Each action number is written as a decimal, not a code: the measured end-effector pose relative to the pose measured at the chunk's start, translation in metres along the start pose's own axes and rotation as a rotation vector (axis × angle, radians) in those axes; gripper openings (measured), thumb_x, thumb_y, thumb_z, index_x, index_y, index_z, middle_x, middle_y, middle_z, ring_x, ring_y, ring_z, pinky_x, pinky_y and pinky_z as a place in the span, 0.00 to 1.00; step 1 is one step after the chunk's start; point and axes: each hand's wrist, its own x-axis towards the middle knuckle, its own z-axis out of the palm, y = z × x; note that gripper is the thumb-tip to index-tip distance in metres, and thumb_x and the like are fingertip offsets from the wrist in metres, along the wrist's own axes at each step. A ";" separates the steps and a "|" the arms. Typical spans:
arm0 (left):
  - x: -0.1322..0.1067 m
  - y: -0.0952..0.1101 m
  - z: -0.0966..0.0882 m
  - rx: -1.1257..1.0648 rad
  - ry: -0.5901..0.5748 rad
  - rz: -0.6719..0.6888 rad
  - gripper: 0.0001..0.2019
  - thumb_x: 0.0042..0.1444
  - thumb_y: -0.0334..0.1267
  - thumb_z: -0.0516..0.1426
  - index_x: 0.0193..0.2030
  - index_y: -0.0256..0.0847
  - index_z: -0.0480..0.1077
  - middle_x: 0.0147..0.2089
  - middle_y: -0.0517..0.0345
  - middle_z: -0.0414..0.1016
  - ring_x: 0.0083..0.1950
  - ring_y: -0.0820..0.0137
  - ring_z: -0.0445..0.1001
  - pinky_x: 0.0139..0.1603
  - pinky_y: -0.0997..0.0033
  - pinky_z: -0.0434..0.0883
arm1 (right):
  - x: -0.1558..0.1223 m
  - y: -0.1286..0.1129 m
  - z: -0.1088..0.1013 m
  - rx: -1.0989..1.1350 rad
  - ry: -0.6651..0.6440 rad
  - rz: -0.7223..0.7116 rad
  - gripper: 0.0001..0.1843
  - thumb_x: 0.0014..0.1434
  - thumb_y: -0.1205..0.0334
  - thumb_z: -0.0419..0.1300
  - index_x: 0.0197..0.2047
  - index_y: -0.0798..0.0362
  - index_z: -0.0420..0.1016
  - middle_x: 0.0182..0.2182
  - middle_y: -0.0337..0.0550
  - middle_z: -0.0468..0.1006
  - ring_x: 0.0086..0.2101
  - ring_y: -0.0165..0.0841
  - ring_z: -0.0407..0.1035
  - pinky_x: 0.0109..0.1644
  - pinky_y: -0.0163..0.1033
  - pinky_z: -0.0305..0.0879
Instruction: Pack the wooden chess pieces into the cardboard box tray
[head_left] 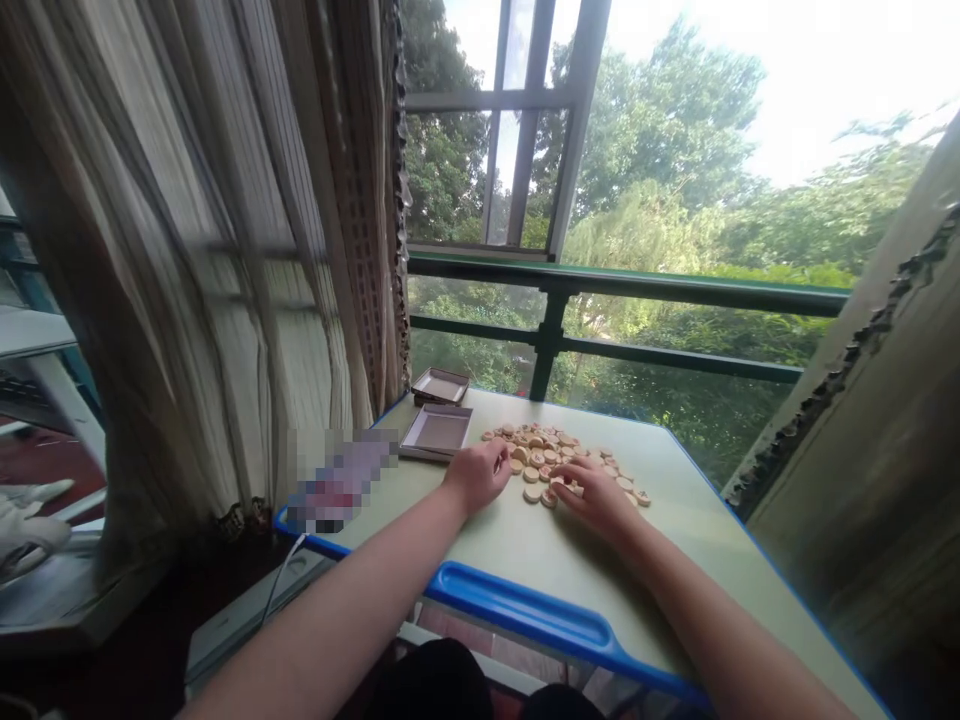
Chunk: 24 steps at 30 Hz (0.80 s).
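Note:
Many round wooden xiangqi pieces [534, 459], some with red markings, lie in a loose heap on the pale table [487, 540]. At the heap's left edge is my left hand [478, 478], its fingers curled in towards the thumb. Whatever those fingers hold, if anything, is hidden. My right hand [594, 492] reaches over the near right side of the heap, palm down, thumb and fingers apart. It touches or hovers just above the pieces there; which of the two I cannot tell.
An open shallow box [437, 430] sits left of the heap, with another box part [441, 386] behind it. A blurred-out object [341, 482] lies at the table's left corner, a white cable below it. A blue moulded tray edge [525, 605] runs along the front. Curtains and a green railing stand beyond.

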 end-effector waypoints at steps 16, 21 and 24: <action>0.004 -0.003 -0.008 0.207 0.164 -0.297 0.19 0.50 0.36 0.53 0.50 0.35 0.65 0.50 0.43 0.69 0.54 0.56 0.64 0.54 0.57 0.60 | 0.001 0.002 0.002 0.007 -0.030 0.027 0.12 0.56 0.57 0.54 0.35 0.52 0.77 0.35 0.47 0.73 0.38 0.37 0.67 0.43 0.42 0.63; 0.007 -0.014 -0.005 0.330 0.157 -0.527 0.30 0.50 0.39 0.54 0.60 0.28 0.57 0.62 0.38 0.58 0.65 0.53 0.50 0.65 0.53 0.45 | 0.001 0.003 0.003 0.002 -0.031 0.026 0.13 0.56 0.56 0.54 0.35 0.52 0.77 0.35 0.47 0.73 0.39 0.37 0.67 0.43 0.42 0.63; 0.008 -0.022 -0.005 0.341 0.137 -0.568 0.30 0.53 0.40 0.52 0.60 0.26 0.57 0.60 0.36 0.62 0.64 0.55 0.55 0.65 0.54 0.45 | 0.000 0.004 0.003 0.004 -0.010 0.016 0.12 0.56 0.57 0.54 0.35 0.52 0.77 0.34 0.47 0.73 0.39 0.37 0.67 0.43 0.41 0.63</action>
